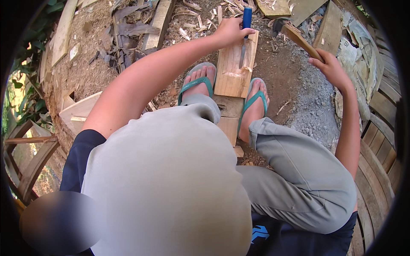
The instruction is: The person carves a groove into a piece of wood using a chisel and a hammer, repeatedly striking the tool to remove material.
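Note:
My left hand [231, 32] is closed around a chisel [247, 18] with a blue handle, held nearly upright. Its metal blade points down and the tip meets a rough, pale cut in a wooden block [232, 85]. That block lies between my feet, with more wood under its near end. Off to the right, my right hand [330, 69] grips the wooden handle of a hammer [302, 42]. The hammer's dark head is raised to the right of the chisel, apart from it.
My feet in green-strapped flip-flops [197, 81] flank the block. Wood shavings [205, 21] and planks [159, 23] litter the dirt beyond. Grey gravel [314, 111] and crumpled sacks [352, 59] lie at the right, beside wooden slats [384, 106]. A cut board [81, 111] rests at the left.

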A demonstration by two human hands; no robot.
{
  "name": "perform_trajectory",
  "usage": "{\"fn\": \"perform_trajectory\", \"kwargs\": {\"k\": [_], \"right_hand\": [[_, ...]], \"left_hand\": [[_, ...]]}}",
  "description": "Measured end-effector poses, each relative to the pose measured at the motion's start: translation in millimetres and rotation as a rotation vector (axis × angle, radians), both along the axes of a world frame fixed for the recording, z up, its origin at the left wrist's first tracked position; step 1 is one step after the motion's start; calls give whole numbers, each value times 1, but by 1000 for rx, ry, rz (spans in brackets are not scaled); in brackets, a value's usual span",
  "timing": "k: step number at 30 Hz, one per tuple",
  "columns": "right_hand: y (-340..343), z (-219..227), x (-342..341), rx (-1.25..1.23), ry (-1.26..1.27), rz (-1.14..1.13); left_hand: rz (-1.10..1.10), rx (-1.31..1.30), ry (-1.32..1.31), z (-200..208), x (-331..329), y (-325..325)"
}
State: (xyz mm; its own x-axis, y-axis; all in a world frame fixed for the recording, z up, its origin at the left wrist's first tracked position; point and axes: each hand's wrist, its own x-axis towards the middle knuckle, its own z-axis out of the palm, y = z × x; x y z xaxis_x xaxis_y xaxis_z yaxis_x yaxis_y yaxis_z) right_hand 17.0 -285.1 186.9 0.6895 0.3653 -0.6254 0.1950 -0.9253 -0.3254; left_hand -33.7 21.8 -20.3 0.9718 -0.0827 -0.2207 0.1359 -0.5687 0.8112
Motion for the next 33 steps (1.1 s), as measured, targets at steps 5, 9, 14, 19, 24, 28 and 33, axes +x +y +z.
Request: {"fn": "perform_trajectory", "kwargs": {"k": [5, 9, 14, 19, 24, 28, 33], "right_hand": [[30, 8, 1, 34, 59, -194], [26, -23, 16, 189, -48, -159], [39, -44, 23, 410, -328, -60], [107, 3, -11, 309, -673, 144], [90, -36, 38, 263, -386, 156], [89, -27, 51, 149, -221, 241], [85, -27, 48, 171, -332, 201]], "left_hand": [[91, 55, 84, -4, -6, 0], [88, 26, 93, 9, -9, -4], [59, 15, 120, 9, -5, -2], [38, 38, 90, 3, -5, 3], [19, 15, 95, 4, 0, -2], [28, 28, 122, 6, 2, -9], [4, 15, 162, 1, 8, -9]]}}
